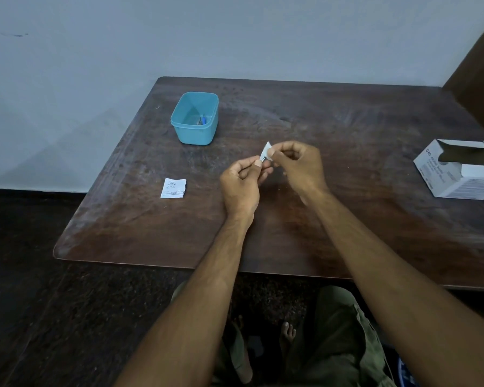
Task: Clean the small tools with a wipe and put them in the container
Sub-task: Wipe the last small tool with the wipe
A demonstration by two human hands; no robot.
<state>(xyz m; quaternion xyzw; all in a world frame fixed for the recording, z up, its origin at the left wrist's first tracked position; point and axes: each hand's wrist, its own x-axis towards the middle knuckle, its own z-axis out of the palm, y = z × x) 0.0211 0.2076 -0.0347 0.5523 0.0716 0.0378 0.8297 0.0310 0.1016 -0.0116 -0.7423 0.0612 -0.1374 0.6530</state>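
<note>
Above the middle of the table [347, 219], seen from the head camera, both hands meet over the dark wood. The left hand [242, 182] has its fingers curled, and its thumb and forefinger pinch a small dark tool [263, 158] whose shape is too small to make out. The right hand [299, 169] is curled too, pinching a white wipe [268, 150] between thumb and fingertips; the wipe sits against the tool, just above the left thumb. Both hands are held above the tabletop, with the forearms reaching in from the near edge.

The blue container [195, 118] stands on the far left part of the table, well apart from the hands, open at the top, with a few small tools lying on its floor toward the right side. A torn white packet [173, 188] lies flat on the table to the left of the left hand. At the right edge an open white box [456, 170] with printed sides rests on the table. Behind the table rises a pale wall [235, 37].
</note>
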